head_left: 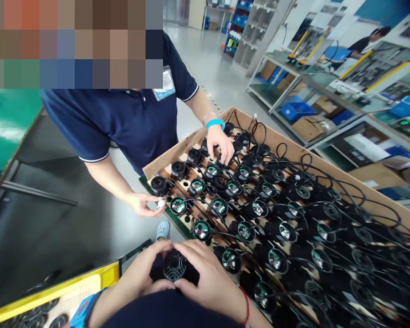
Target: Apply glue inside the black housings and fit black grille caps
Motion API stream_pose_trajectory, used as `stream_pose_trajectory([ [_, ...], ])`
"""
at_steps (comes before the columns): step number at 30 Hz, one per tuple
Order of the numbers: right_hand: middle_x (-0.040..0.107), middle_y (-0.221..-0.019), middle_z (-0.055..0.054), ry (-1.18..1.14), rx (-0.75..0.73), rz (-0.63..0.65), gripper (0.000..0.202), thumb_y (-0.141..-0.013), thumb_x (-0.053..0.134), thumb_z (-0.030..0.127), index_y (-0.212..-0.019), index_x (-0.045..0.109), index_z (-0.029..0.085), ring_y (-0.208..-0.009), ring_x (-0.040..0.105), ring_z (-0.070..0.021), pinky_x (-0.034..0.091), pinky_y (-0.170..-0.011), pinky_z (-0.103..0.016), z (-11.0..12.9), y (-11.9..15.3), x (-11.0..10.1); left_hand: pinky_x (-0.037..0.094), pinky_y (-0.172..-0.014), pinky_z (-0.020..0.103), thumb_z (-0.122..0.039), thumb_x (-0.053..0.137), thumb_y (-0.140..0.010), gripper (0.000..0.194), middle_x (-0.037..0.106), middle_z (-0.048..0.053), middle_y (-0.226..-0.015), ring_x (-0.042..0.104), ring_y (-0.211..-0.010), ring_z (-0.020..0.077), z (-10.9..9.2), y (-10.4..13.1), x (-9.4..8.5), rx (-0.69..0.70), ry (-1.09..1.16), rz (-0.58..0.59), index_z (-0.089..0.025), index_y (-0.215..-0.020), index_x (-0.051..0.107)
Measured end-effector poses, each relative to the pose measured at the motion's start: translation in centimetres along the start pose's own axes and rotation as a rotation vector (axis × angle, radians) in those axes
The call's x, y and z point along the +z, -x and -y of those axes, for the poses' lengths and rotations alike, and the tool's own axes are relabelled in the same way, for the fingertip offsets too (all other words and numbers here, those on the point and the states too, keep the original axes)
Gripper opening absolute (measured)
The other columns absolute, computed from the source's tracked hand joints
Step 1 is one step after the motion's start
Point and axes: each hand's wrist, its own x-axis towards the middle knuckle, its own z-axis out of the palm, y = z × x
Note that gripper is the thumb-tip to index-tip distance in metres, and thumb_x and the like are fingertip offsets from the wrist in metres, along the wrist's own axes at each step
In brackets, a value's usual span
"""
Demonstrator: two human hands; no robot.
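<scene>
In front of my body, a black cylindrical housing with a patterned grille (175,263) is held between both hands, grille facing up. My left hand (149,268) curls round its left side. From the other side, my right hand (210,273) wraps it, the fingertips of both hands meeting near the far edge. Just to the right stands a wooden tray (331,164) with rows of similar black units. Many are uncapped and show a green circuit board (202,230) with small wires.
Across the tray stands a co-worker, one hand (220,143) over the units and the other (145,204) holding a small white piece (161,203). Black cables (362,196) loop over the tray's right side. A yellow-edged tray (89,284) with grilles (37,321) lies lower left.
</scene>
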Motion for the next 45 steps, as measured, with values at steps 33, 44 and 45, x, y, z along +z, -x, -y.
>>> stream_pose_trajectory([
  [33, 0.057, -0.13, -0.011, -0.108, 0.251, -0.474, 0.051, -0.08, 0.064, 0.03, -0.128, 0.049, 0.021, -0.12, 0.054, -0.0244, 0.042, -0.104, -0.046, -2.4, -2.9, -3.0, 0.046, -0.1, 0.042, -0.037, 0.053, -0.091, 0.055, 0.048, 0.015, -0.132, 0.053, -0.114, 0.023, -1.8, -4.9, -1.4, -0.204, 0.103, 0.024, -0.02, -0.138, 0.033],
  [44, 0.057, -0.13, -0.01, -0.13, 0.292, -0.472, 0.05, -0.08, 0.063, 0.027, -0.128, 0.05, 0.022, -0.12, 0.054, -0.0242, 0.043, -0.104, -0.046, -2.0, -2.5, -2.1, 0.048, -0.089, 0.037, -0.033, 0.043, -0.095, 0.03, 0.056, 0.008, -0.1, 0.057, -0.094, 0.0183, 0.1, -1.6, -1.0, -0.284, 0.216, 0.087, -0.019, -0.121, 0.048],
  [45, 0.058, -0.13, -0.01, -0.132, 0.278, -0.458, 0.051, -0.079, 0.064, 0.027, -0.128, 0.05, 0.022, -0.119, 0.054, -0.0243, 0.043, -0.103, -0.045, -1.7, -2.3, -1.6, 0.048, -0.089, 0.036, -0.034, 0.043, -0.095, 0.032, 0.057, 0.007, -0.099, 0.057, -0.093, 0.0179, 0.1, -1.4, -0.8, -0.296, 0.263, 0.081, -0.02, -0.123, 0.046],
])
